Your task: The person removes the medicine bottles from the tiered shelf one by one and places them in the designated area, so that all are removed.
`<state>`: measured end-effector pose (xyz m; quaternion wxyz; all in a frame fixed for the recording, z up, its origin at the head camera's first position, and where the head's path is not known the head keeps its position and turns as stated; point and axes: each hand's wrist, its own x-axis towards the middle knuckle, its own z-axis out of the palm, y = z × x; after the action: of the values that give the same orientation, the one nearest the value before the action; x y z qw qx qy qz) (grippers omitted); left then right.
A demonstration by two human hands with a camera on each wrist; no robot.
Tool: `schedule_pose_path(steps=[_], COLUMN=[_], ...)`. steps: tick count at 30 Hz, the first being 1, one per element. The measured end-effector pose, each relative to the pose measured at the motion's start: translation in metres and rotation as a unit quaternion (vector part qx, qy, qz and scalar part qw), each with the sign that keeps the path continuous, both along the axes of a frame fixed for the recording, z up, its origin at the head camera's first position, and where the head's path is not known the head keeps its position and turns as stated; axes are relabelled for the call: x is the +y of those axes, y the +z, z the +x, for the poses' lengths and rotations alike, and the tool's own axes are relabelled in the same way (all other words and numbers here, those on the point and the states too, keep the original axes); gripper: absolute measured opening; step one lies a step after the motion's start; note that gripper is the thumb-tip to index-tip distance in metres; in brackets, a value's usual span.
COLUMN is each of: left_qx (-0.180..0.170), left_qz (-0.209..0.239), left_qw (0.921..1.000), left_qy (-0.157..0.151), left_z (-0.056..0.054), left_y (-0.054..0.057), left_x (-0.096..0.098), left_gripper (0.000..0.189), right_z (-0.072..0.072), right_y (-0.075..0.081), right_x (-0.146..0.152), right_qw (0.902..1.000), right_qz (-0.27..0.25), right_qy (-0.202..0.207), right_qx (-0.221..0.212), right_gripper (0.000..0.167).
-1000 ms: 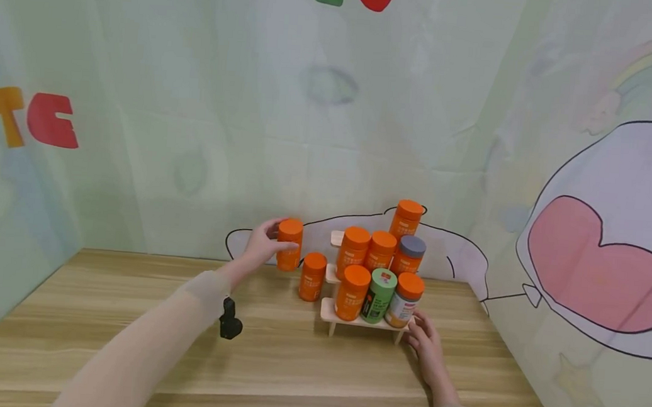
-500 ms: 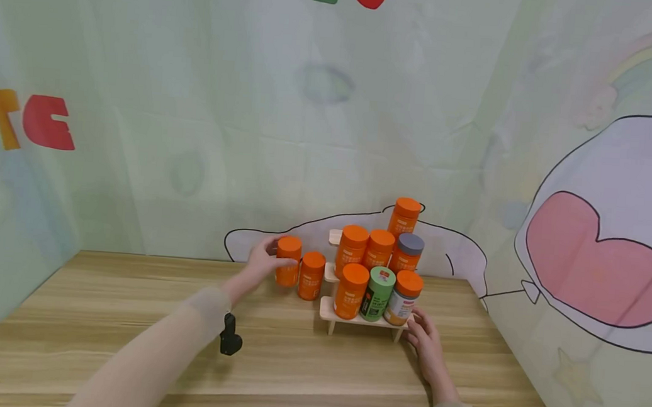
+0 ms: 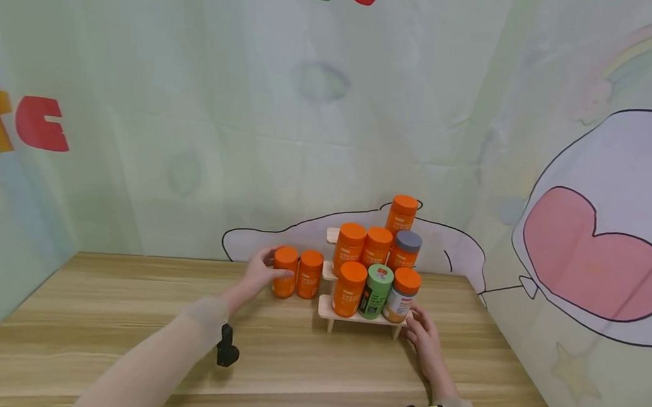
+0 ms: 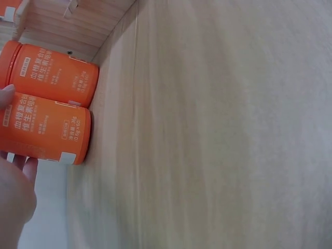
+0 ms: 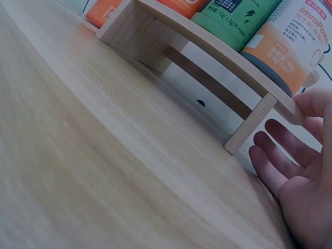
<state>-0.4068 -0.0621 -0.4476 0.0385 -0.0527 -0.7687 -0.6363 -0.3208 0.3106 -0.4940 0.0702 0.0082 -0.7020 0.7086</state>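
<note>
My left hand (image 3: pixel 257 273) grips an orange supplement bottle (image 3: pixel 284 284) upright on the wooden tabletop. A second orange bottle (image 3: pixel 309 275) stands close beside it on the right, and the two overlap in the left wrist view. To their right is a tiered wooden rack (image 3: pixel 325 308) loaded with bottles. My right hand (image 3: pixel 426 346) pinches the right end of its lowest shelf between thumb and forefinger, the other fingers loosely bent below, near the rack leg (image 5: pixel 250 123). That lowest tier carries an orange bottle (image 3: pixel 349 290), a green one (image 3: pixel 376 293) and a white-labelled one (image 3: pixel 401 297).
On the middle tier are two orange-capped bottles and a grey-capped bottle (image 3: pixel 405 250). One orange bottle (image 3: pixel 401 215) stands on the top tier at the right. A printed curtain (image 3: pixel 195 125) rises behind the table (image 3: pixel 292 365).
My left hand has lowered its orange bottle to the tabletop, next to the other one. My right hand stays at the rack's end. The head view has shifted slightly.
</note>
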Motion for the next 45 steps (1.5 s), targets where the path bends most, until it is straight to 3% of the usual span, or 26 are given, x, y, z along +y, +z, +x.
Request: schedule_pose_path(steps=[6,21,30,39,45], left_qx=[0.001,-0.005,-0.003,-0.009,0.008], left_qz=[0.013,-0.024,-0.016,0.015,0.014], left_qw=[0.9999,0.9996,0.9997,0.9997,0.9997], left_qy=[-0.003,-0.014,-0.020,-0.018,-0.016], left_z=[0.000,0.002,0.003,0.009,0.010], left_y=[-0.002,-0.001,-0.001,0.014,0.028], left_x=[0.000,0.003,0.004,0.009,0.011], left_gripper=[0.069,0.077,0.080,0.082,0.078], right_z=[0.000,-0.001,-0.001,0.000,-0.002], right_y=[0.003,0.003,0.001,0.000,-0.003], right_x=[0.001,0.002,0.003,0.001,0.001], right_qw=[1.0000,0.9999,0.9999,1.0000,1.0000], right_qz=[0.003,-0.001,-0.005,-0.006,-0.004], right_qy=[0.002,-0.002,0.000,0.000,0.003], right_qx=[-0.005,-0.013,-0.011,0.006,0.009], right_gripper=[0.045,0.045,0.043,0.039,0.041])
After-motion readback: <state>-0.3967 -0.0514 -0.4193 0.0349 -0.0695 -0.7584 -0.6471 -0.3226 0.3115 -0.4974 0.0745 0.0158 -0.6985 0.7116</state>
